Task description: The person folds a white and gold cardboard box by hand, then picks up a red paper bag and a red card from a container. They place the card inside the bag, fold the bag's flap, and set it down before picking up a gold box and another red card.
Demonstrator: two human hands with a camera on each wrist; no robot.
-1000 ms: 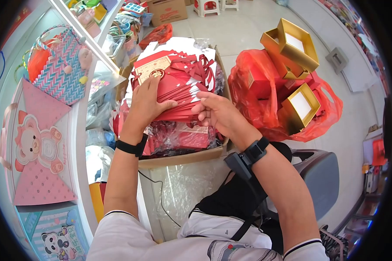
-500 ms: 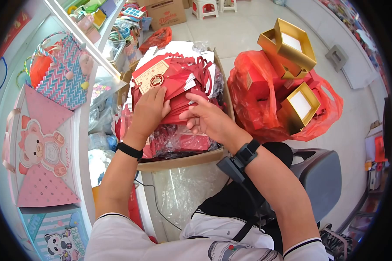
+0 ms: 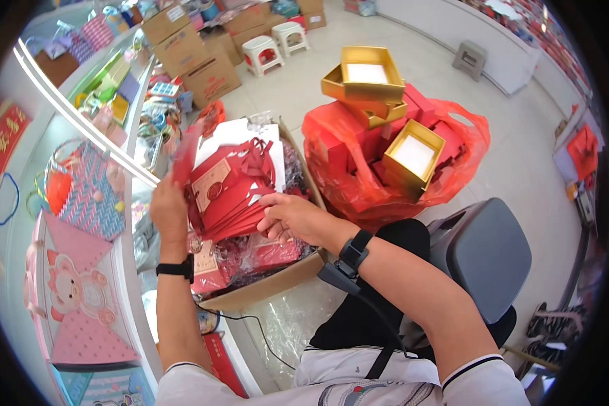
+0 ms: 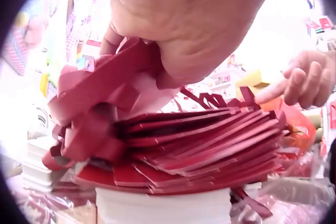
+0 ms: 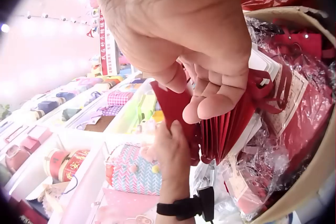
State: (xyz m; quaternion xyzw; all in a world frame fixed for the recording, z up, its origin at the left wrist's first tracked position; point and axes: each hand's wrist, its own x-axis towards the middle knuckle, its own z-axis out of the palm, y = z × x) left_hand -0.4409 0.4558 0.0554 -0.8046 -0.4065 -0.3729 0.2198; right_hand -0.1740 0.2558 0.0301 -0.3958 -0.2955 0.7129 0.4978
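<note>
My left hand [image 3: 169, 216] is raised at the left side of an open carton [image 3: 264, 285] and grips a flat, folded red paper gift bag [image 3: 185, 157], blurred in the head view. In the left wrist view, loops of dark red ribbon [image 4: 100, 79] hang under that hand. Below it lies a fanned stack of similar red bags [image 3: 233, 199], with a cream label and round emblem on the top one. My right hand [image 3: 292, 220] hovers by the stack's right edge, its fingers loosely bent with nothing in them.
Right of the carton stands a red plastic bag [image 3: 325, 145] of red boxes, with gold box trays [image 3: 375, 95] on top. A grey stool [image 3: 490, 260] is near my right arm. White shelving with goods runs along the left, and a black cable [image 3: 260, 331] crosses below the carton.
My left hand has come off the stack and moved left, now lifting a red bag. The right hand stays near the stack's right edge. The head view has shifted, showing more of the room.
</note>
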